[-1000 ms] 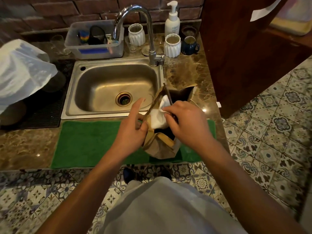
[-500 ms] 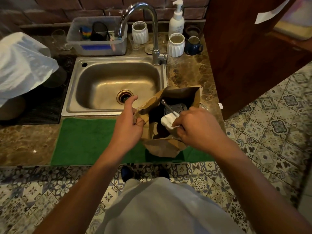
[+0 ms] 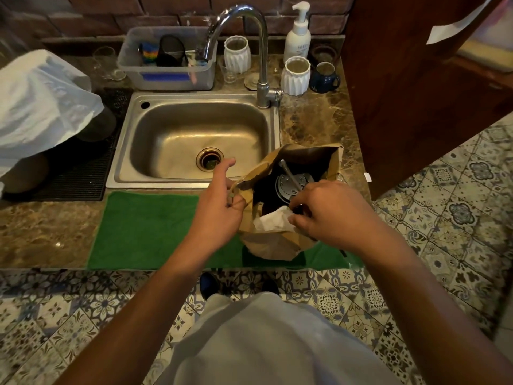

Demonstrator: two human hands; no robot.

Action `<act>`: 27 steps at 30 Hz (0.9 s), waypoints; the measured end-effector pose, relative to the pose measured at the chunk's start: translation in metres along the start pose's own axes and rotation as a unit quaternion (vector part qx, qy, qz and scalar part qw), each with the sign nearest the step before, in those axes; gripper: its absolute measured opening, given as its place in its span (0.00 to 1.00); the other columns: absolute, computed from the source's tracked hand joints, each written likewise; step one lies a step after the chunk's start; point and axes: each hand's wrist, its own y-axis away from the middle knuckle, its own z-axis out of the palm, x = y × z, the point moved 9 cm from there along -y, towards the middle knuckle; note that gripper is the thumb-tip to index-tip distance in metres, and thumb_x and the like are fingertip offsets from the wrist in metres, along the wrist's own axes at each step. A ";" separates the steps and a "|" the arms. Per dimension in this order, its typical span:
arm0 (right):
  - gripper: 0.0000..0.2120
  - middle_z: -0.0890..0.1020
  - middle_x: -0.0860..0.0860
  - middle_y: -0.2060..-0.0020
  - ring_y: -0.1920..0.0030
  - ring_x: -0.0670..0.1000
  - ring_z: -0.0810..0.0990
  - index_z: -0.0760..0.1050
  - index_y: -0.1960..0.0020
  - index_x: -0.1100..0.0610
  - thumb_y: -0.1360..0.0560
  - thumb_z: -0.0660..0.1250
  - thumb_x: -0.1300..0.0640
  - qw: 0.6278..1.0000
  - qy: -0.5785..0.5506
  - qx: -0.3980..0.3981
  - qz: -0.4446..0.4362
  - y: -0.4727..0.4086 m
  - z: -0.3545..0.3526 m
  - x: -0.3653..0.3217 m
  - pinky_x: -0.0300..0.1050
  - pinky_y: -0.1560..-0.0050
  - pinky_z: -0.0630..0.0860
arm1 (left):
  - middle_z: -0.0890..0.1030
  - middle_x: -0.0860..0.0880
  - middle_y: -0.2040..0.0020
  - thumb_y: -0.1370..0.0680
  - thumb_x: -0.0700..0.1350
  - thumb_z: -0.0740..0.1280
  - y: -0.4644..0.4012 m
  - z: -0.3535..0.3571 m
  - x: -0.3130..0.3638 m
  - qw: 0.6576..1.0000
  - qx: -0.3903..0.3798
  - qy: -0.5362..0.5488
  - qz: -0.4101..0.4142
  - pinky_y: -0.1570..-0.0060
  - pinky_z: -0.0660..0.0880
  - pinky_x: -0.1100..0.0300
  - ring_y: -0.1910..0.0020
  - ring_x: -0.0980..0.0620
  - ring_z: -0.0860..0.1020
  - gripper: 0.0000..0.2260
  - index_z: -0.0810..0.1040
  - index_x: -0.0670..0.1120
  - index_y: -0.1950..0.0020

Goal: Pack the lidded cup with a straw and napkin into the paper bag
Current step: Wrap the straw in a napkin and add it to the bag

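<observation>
A brown paper bag [image 3: 305, 155] stands open on the green mat [image 3: 155, 229] at the counter's front edge. Inside it sits the lidded cup [image 3: 291, 184] with a straw [image 3: 288, 170] rising from its dark lid. A white napkin [image 3: 273, 220] lies inside the bag against its near wall. My left hand [image 3: 219, 207] pinches the bag's left rim and holds it open. My right hand [image 3: 330, 212] is at the bag's mouth, fingertips gripping the napkin's right end beside the cup.
A steel sink [image 3: 194, 137] with a tall tap [image 3: 249, 51] lies just behind the bag. White ribbed cups [image 3: 295, 76], a blue mug [image 3: 323, 77], a soap bottle [image 3: 298, 34] and a plastic tub [image 3: 166, 62] line the back. A wooden cabinet [image 3: 410, 87] stands right; a white plastic bag [image 3: 36, 104] left.
The bag's mouth has been pulled wider, showing the cup and straw. My right hand has pushed the napkin from above the rim down into the bag.
</observation>
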 end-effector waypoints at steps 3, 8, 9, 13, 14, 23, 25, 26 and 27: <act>0.15 0.81 0.48 0.45 0.43 0.53 0.80 0.79 0.34 0.46 0.17 0.61 0.47 0.999 -0.032 0.022 0.005 0.001 -0.006 0.001 0.49 0.49 0.77 | 0.76 0.49 0.48 0.21 0.35 0.64 0.000 0.004 0.001 1.000 -0.007 0.003 -0.001 0.54 0.77 0.47 0.56 0.46 0.79 0.32 0.60 0.59 0.23; 0.30 0.87 0.48 0.51 0.62 0.44 0.83 0.59 0.20 0.41 0.18 0.62 0.58 0.974 -0.193 0.117 -0.008 0.009 -0.035 0.005 0.47 0.58 0.84 | 0.76 0.50 0.49 0.21 0.34 0.64 0.000 0.006 0.002 1.000 -0.017 0.009 -0.004 0.54 0.78 0.44 0.56 0.45 0.80 0.33 0.60 0.59 0.22; 0.34 0.87 0.46 0.53 0.66 0.42 0.83 0.53 0.18 0.41 0.17 0.63 0.59 0.964 -0.230 0.133 -0.011 0.010 -0.042 0.006 0.46 0.60 0.84 | 0.76 0.51 0.49 0.21 0.34 0.64 0.000 0.006 0.003 1.000 -0.019 0.010 -0.003 0.55 0.78 0.43 0.57 0.45 0.80 0.33 0.60 0.60 0.23; 0.33 0.87 0.43 0.51 0.70 0.43 0.85 0.52 0.17 0.49 0.17 0.64 0.59 0.917 -0.355 0.179 -0.017 0.015 -0.063 0.014 0.36 0.63 0.82 | 0.76 0.54 0.50 0.20 0.34 0.64 0.004 0.007 0.004 1.000 -0.024 0.010 -0.003 0.57 0.79 0.41 0.59 0.40 0.80 0.33 0.59 0.61 0.23; 0.27 0.87 0.44 0.52 0.69 0.44 0.85 0.59 0.20 0.52 0.16 0.63 0.59 0.905 -0.380 0.191 -0.014 0.015 -0.065 0.016 0.38 0.62 0.83 | 0.76 0.54 0.50 0.20 0.34 0.64 0.004 0.007 0.004 1.000 -0.024 0.012 -0.004 0.57 0.79 0.42 0.60 0.41 0.80 0.33 0.59 0.61 0.23; 0.03 0.86 0.58 0.51 0.51 0.56 0.88 0.72 0.46 0.61 0.16 0.60 0.63 0.769 -0.590 0.245 -0.024 0.006 -0.071 0.014 0.53 0.47 0.84 | 0.76 0.45 0.41 0.20 0.36 0.65 0.004 0.009 0.003 0.999 -0.030 0.016 -0.017 0.53 0.81 0.40 0.54 0.38 0.81 0.33 0.58 0.64 0.23; 0.04 0.86 0.55 0.47 0.47 0.52 0.86 0.77 0.45 0.59 0.18 0.65 0.62 0.784 -0.569 0.249 -0.006 0.004 -0.063 0.012 0.51 0.43 0.84 | 0.76 0.47 0.43 0.20 0.36 0.65 0.004 0.009 0.003 0.999 -0.032 0.016 -0.018 0.55 0.81 0.38 0.54 0.36 0.81 0.33 0.58 0.64 0.24; 0.04 0.85 0.54 0.47 0.46 0.50 0.85 0.80 0.45 0.57 0.19 0.67 0.61 0.798 -0.546 0.257 0.003 0.004 -0.059 0.012 0.49 0.44 0.83 | 0.76 0.48 0.44 0.20 0.36 0.64 0.004 0.009 0.004 0.999 -0.033 0.014 -0.014 0.57 0.81 0.37 0.55 0.35 0.81 0.33 0.59 0.65 0.24; 0.04 0.84 0.54 0.48 0.48 0.48 0.84 0.81 0.46 0.55 0.20 0.69 0.59 0.809 -0.524 0.266 0.010 0.004 -0.056 0.011 0.46 0.45 0.82 | 0.76 0.49 0.46 0.20 0.36 0.64 0.004 0.009 0.005 0.999 -0.033 0.009 -0.010 0.58 0.81 0.37 0.56 0.34 0.81 0.33 0.60 0.65 0.25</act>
